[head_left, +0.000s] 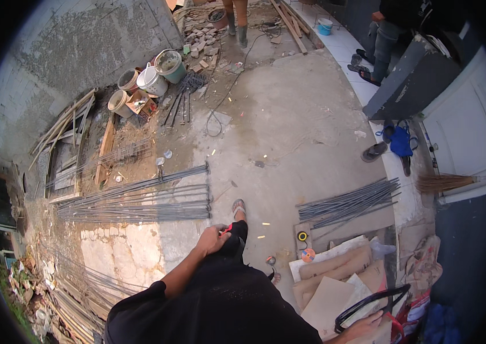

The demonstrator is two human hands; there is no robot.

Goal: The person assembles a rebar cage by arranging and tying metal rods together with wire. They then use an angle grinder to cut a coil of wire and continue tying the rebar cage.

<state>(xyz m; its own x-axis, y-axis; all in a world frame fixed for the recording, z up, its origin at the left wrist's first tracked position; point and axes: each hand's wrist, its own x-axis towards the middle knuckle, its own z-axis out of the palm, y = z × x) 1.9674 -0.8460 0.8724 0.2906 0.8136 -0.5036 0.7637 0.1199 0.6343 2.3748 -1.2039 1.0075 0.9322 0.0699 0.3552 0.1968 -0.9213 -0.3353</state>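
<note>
Concrete yard (289, 114): hands on red tool (227, 228), black bag handle (369, 304).

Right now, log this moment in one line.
left hand: on red object at hip | right hand: gripping black hose | ahead: rebar

A bare concrete floor (289, 114) is seen in daylight, bounded at the upper left by a rough grey rendered wall (65, 51). Bundles of steel rods (140, 200) are laid across the floor, with a second bundle (349, 203) to the right. Plastic buckets (151, 77) are grouped near the wall beside broken bricks (200, 37). A white door (467, 129) is set at the right, above a strip of white tiles (346, 46).
</note>
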